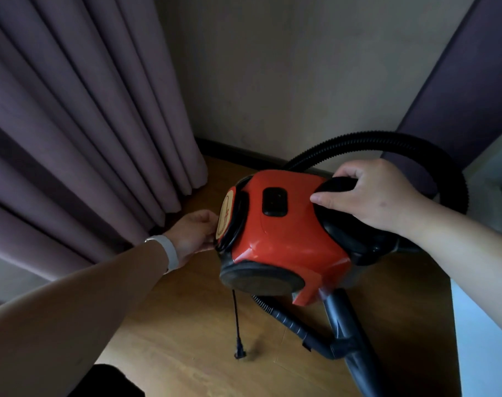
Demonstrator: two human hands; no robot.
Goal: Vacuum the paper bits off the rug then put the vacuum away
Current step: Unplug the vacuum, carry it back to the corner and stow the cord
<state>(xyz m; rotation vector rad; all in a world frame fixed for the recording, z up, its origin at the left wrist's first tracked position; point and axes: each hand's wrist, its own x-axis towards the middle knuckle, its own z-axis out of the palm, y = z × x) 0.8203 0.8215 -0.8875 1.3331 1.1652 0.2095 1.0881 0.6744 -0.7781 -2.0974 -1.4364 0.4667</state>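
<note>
A red canister vacuum (284, 233) with black wheels is held above the wooden floor in a room corner. My right hand (370, 193) grips its black carry handle (337, 186) on top. My left hand (194, 232), with a white wristband, rests against the vacuum's left side by the cream-coloured wheel cap. The black ribbed hose (387, 138) arcs behind and over the vacuum. A dark grey wand (347, 336) lies on the floor below it. A short length of power cord with the plug (239, 353) hangs from the underside. No rug or paper bits are in view.
Purple curtains (80, 133) hang on the left down to the floor. A beige wall (287, 75) with dark skirting closes the corner. A purple panel (456, 90) and a pale piece of furniture (484, 325) stand on the right. Wooden floor (186, 325) lies below.
</note>
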